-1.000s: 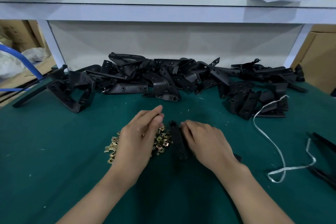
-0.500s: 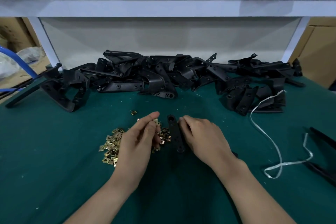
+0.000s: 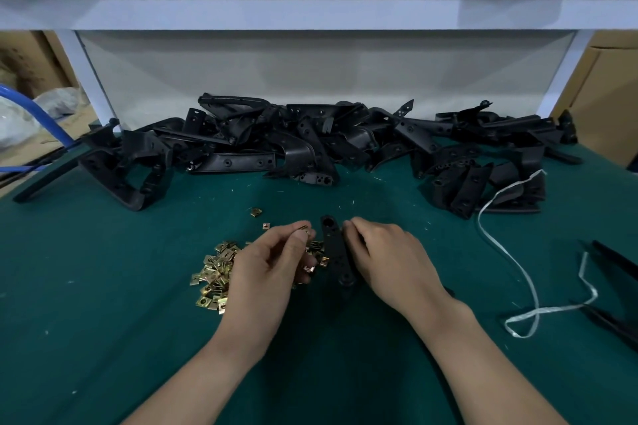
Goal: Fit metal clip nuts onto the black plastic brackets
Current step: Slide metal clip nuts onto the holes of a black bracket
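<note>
Nut picked, not yet fitted: L hand (image 3: 266, 272) pinches nut (image 3: 304, 227), R hand (image 3: 390, 259) grips bracket (image 3: 335, 248). Next, prob.: align nut w/ bracket's far end, push on.

black brackets (image 3: 310, 145), brass-gold clip nuts (image 3: 215, 272), dark green mat (image 3: 103, 286), white string (image 3: 528, 272).

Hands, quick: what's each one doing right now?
Left hand: pinches a small gold-coloured metal clip nut.
Right hand: holds the flat black plastic bracket.
</note>
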A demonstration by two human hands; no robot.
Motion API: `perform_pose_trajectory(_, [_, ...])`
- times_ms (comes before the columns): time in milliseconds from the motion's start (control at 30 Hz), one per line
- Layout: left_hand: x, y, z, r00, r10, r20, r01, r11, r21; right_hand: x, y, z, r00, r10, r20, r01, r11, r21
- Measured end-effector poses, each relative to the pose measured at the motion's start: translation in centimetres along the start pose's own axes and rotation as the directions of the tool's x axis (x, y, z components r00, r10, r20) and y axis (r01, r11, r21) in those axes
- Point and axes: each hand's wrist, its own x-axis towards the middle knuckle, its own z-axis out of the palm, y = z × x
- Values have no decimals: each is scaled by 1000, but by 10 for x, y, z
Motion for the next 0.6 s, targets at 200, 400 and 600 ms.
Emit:
perform_pose_trajectory(200, [-1,1,1,1000,-7,1,7,1000,5,0,1,0,1000,-3,-1,3,1000,5])
perform_pose_trajectory(400, [0,1,1,999,-17,29,16,999,36,0,-2,-1,1000,-5,17,5,1000,16])
perform_pose_trajectory(600, [-1,0,1,999,-14,30,11,996,90,0,-2,-2,1000,10,20,-11,999,51])
